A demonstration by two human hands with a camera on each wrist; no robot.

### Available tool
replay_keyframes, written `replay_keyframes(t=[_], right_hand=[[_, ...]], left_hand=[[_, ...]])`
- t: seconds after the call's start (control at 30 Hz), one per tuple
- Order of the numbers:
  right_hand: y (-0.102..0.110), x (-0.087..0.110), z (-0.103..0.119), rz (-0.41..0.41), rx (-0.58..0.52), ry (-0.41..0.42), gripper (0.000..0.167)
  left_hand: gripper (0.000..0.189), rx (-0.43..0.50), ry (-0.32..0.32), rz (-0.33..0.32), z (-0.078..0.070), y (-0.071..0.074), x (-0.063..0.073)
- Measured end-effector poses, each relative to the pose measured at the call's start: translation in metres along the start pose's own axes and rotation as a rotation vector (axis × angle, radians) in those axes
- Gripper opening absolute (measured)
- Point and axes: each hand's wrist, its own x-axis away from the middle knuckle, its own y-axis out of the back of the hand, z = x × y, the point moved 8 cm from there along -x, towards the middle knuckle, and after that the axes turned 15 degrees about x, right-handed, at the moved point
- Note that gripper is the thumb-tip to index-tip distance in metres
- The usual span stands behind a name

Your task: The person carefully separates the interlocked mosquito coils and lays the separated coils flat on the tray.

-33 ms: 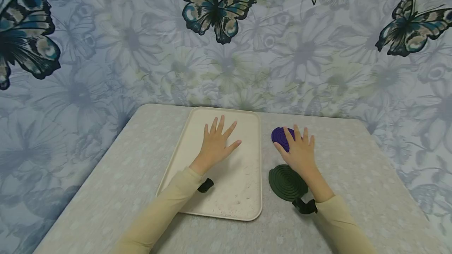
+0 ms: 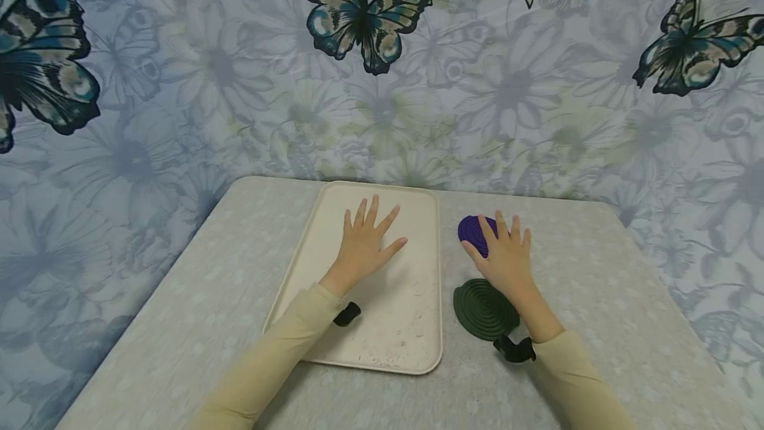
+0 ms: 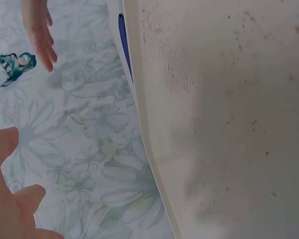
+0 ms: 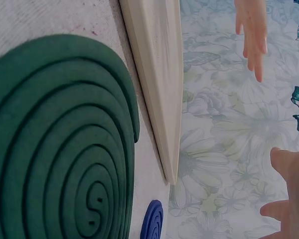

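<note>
My left hand (image 2: 361,244) hovers over the cream tray (image 2: 412,277) with its fingers spread, holding nothing. My right hand (image 2: 509,259), fingers spread too, is above the table to the right of the tray. It overlaps part of a purple flat spiral coil (image 2: 471,232) in the head view. Nearer the front lies a larger dark green spiral coil (image 2: 483,310), partly behind the right wrist. In the right wrist view the green coil (image 4: 55,139) shows tightly wound thick strands with an S-shaped centre. Both hands are clear of the table in the wrist views.
The tray's surface (image 3: 229,124) bears small reddish and dark specks. It stands on a pale patterned tabletop (image 2: 597,271). A cloth with butterflies and flowers (image 2: 382,118) hangs behind the table. A black wrist strap piece (image 2: 516,349) juts out below the right wrist, another (image 2: 347,314) below the left.
</note>
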Motion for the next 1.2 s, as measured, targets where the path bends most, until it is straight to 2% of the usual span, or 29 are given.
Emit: replay_keyframes(t=[0.23, 0.4, 0.57, 0.77, 0.83, 0.93, 1.07, 1.2], right_hand=[[-0.001, -0.002, 0.000, -0.017, -0.003, -0.001, 0.075], [0.004, -0.002, -0.002, -0.060, -0.027, -0.001, 0.075], [0.009, 0.001, -0.008, -0.107, -0.110, 0.005, 0.071], [0.012, 0.007, -0.015, -0.163, -0.230, 0.036, 0.066], [0.014, 0.010, -0.018, -0.186, -0.280, 0.047, 0.064], [0.015, 0.015, -0.022, -0.204, -0.361, 0.060, 0.061], [0.013, 0.021, -0.030, -0.196, -0.411, 0.058, 0.060], [0.006, 0.027, -0.037, -0.160, -0.477, 0.049, 0.061]], left_hand=[[0.071, -0.002, -0.010, -0.010, 0.001, -0.003, -0.006], [0.071, 0.012, -0.008, -0.014, -0.001, -0.003, -0.007], [0.071, 0.069, 0.013, -0.036, -0.006, -0.002, -0.005], [0.066, 0.234, 0.004, -0.090, -0.013, -0.006, 0.002], [0.064, 0.319, 0.004, -0.093, -0.017, -0.008, 0.004], [0.060, 0.500, 0.009, -0.064, -0.025, -0.015, 0.007], [0.057, 0.682, -0.004, -0.034, -0.039, -0.022, 0.011], [0.049, 0.826, -0.033, -0.093, -0.050, -0.024, 0.015]])
